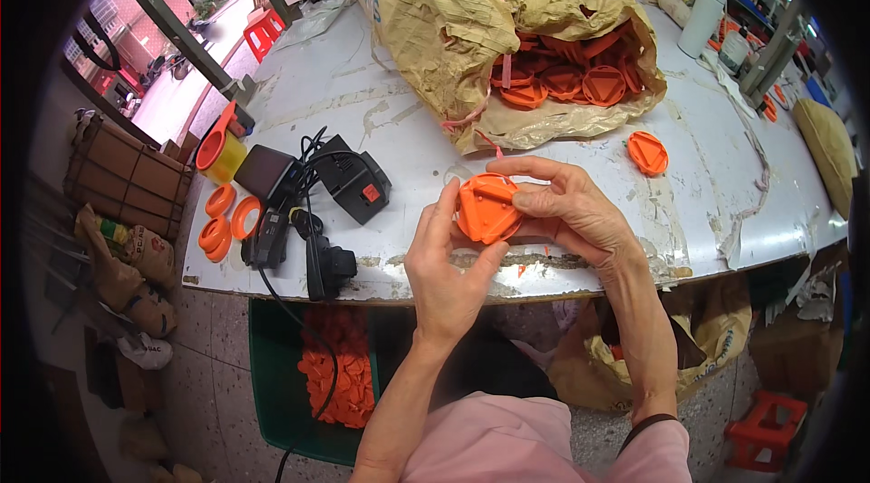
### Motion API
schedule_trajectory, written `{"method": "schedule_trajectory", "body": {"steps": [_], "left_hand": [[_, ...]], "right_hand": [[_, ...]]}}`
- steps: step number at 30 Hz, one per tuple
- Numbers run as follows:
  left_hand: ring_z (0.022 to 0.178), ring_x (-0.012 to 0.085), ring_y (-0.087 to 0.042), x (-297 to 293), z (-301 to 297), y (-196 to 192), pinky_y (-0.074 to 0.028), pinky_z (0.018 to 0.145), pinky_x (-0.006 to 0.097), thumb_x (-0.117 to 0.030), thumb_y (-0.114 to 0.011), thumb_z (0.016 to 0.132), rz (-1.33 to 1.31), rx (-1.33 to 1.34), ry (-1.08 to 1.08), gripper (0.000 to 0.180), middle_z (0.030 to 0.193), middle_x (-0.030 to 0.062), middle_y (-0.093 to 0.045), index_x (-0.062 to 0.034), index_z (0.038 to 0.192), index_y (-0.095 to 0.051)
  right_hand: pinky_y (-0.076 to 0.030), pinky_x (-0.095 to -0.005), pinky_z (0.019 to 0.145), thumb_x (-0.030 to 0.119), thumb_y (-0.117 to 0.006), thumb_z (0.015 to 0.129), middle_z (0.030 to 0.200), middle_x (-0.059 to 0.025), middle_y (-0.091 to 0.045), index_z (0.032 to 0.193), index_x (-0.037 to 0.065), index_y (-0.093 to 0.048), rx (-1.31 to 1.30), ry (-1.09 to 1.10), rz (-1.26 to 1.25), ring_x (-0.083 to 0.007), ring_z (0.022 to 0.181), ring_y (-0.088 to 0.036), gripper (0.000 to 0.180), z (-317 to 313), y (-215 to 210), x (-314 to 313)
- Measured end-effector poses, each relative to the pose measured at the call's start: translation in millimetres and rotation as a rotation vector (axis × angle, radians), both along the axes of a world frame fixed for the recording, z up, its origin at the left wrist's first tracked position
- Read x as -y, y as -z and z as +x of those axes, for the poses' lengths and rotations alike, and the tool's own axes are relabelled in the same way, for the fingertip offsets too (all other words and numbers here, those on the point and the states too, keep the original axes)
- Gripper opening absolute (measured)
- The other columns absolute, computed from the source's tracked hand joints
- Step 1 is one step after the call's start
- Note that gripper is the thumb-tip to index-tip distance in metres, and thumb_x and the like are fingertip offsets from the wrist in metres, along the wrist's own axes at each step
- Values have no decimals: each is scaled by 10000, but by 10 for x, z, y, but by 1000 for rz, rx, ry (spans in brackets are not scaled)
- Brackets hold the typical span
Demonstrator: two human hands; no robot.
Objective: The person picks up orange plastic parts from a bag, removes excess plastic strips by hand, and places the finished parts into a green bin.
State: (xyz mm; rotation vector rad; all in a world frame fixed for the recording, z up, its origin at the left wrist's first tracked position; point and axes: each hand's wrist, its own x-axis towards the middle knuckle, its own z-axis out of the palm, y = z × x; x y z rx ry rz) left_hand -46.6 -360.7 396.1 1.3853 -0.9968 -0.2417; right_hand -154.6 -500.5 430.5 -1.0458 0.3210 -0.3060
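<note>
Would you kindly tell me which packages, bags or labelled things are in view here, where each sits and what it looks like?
Paper sack: far side of the table, large, crumpled, tan, open mouth showing orange parts.
Printed bags: on the floor at left, small, brown with coloured print.
Wooden crate: left of the table, brown, strapped.
Green bin: under the table edge, holding orange pieces.
Tan bag: right table edge, rounded.
No screens visible.

Bright, even daylight w/ soft shadows, sharp centre, heavy fisheye bend + dark vignette at edges.
</note>
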Motion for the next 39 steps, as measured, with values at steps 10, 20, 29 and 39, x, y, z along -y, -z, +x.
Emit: {"method": "schedule_trajectory", "body": {"steps": [10, 20, 29, 39], "left_hand": [[983, 230, -607, 5, -13, 11, -535, 806, 308, 112, -701, 666, -13, -39, 29, 703, 1078, 145, -535, 78, 1312, -426], [1010, 231, -607, 11, -19, -31, -549, 819, 295, 138, -678, 688, -50, -126, 65, 692, 1116, 136, -509, 79, 1322, -407], [847, 134, -616, -45, -52, -21, -532, 770, 247, 161, -659, 688, 48, -140, 96, 744, 1183, 145, -507, 55, 1364, -364], [751, 83, -585, -24, -17, 18, -498, 719, 234, 137, -633, 731, -28, -163, 97, 671, 1166, 159, -543, 34, 1353, -404]], "right_hand": [[-561, -382, 845, 75, -678, 804, 1152, -166, -591, 1260, -31, -493, -3, 13, 0, -232, 984, -640, 503, 4, -2, -5], [-565, -383, 830, 120, -690, 809, 1137, -165, -600, 1254, -28, -500, -9, 21, -28, -227, 975, -644, 506, 25, -32, -14], [-563, -317, 782, 145, -644, 843, 1066, -131, -627, 1229, -22, -532, -8, 176, -207, -170, 904, -643, 436, -167, -11, -59], [-499, -220, 680, 109, -603, 850, 898, -69, -664, 1144, -12, -614, -449, 501, -371, -88, 761, -604, 318, -2087, 93, -679]]}}
